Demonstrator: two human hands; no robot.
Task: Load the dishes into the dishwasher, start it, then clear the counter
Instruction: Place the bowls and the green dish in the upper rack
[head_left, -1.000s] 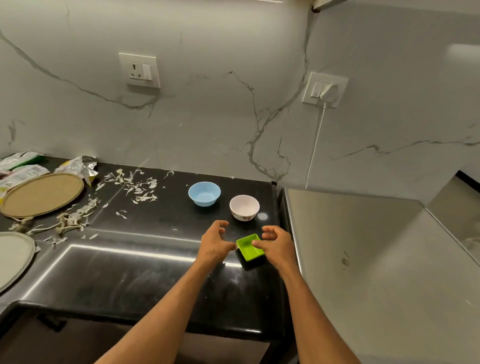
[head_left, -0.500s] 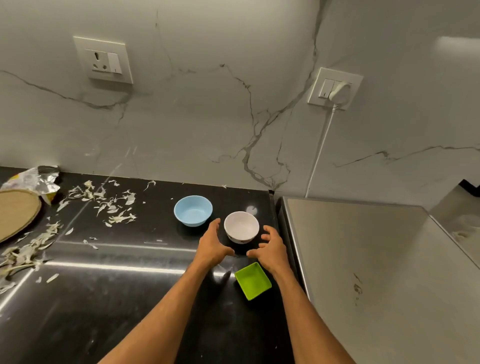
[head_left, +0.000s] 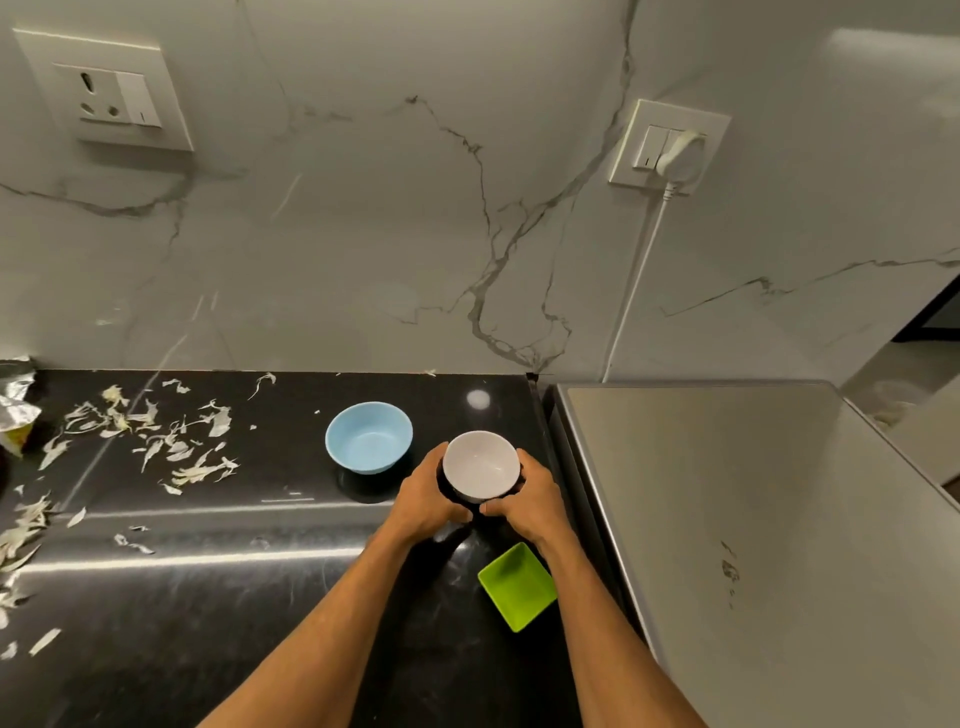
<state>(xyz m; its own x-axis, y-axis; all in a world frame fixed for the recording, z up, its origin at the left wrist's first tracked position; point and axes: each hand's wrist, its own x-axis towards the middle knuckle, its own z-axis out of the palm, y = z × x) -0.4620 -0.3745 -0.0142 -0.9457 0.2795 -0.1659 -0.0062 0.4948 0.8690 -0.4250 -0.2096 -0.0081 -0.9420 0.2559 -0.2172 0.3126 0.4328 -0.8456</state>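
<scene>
A small white bowl (head_left: 481, 464) sits on the black counter (head_left: 218, 597) near its right end. My left hand (head_left: 428, 501) curls round the bowl's left side and my right hand (head_left: 530, 501) curls round its right side, thumbs meeting in front. A light blue bowl (head_left: 368, 435) stands just to the left, untouched. A small green square dish (head_left: 517, 586) lies on the counter below my right wrist.
Pale vegetable peelings (head_left: 156, 441) are scattered over the counter's left part, with a foil wrapper (head_left: 15, 400) at the far left. A steel appliance top (head_left: 753, 519) adjoins the counter on the right. A white cord (head_left: 631, 291) hangs from a wall socket (head_left: 670, 148).
Both hands left the green dish, moved forward and closed round the white bowl. The view has moved closer to the wall.
</scene>
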